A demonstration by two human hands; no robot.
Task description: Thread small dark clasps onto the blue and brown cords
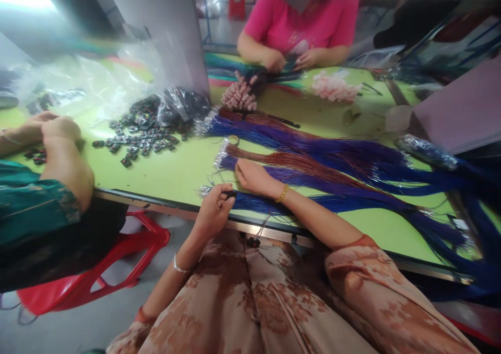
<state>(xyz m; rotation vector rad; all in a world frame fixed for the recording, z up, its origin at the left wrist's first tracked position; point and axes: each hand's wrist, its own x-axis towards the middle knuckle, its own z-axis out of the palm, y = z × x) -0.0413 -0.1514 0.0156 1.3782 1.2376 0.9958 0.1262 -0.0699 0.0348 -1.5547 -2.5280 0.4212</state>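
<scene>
My left hand (216, 208) is closed on a small black connector (230, 193) at the table's front edge. Just to its right, my right hand (252, 177) rests over the blue and purple wires (282, 175) with fingers pinched; what they hold is too small to make out. Silvery wire tips (221, 156) lie beside my hands. A second bundle of brown, purple and blue wires (297, 143) stretches behind the first. A black connector on thin wires (254, 242) hangs below the table edge, in front of my lap.
Loose black connectors (144, 137) are heaped on the green table (176, 171) to the left, near plastic bags (117, 90). A co-worker's hands (60, 127) are at far left. Opposite, a person in pink (297, 25) handles wires near pink connectors (239, 93). A red stool (133, 249) stands lower left.
</scene>
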